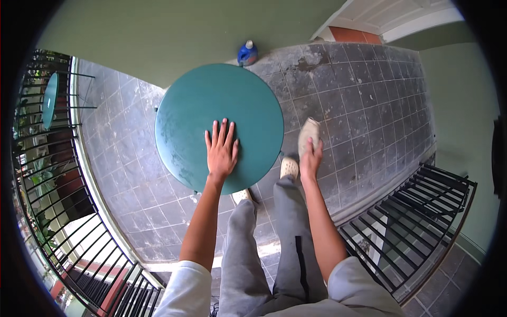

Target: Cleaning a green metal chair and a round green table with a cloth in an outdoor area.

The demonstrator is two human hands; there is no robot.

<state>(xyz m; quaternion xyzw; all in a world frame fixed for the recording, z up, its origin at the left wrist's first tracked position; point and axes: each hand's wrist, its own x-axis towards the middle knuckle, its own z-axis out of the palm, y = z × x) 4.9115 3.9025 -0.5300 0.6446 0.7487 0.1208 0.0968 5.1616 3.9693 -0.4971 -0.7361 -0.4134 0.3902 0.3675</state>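
Observation:
Before me stands a round green table (190, 103) with a smooth top; dull, dusty-looking patches mark its left side. My left hand (222, 154) lies flat on the tabletop, fingers spread, holding nothing. Off the table's right edge, my right hand (311, 156) grips a beige cloth (309, 128), folded or bunched, above the tiled floor. Part of the cloth is hidden behind the fingers.
A blue plastic jug (248, 54) with a pale cap stands against the green wall (158, 35). Black metal railings (59, 186) run along the left, and a black barred gate (404, 226) is at lower right. Beige clogs (289, 168) are on my feet. Another green table (50, 101) appears beyond the railing.

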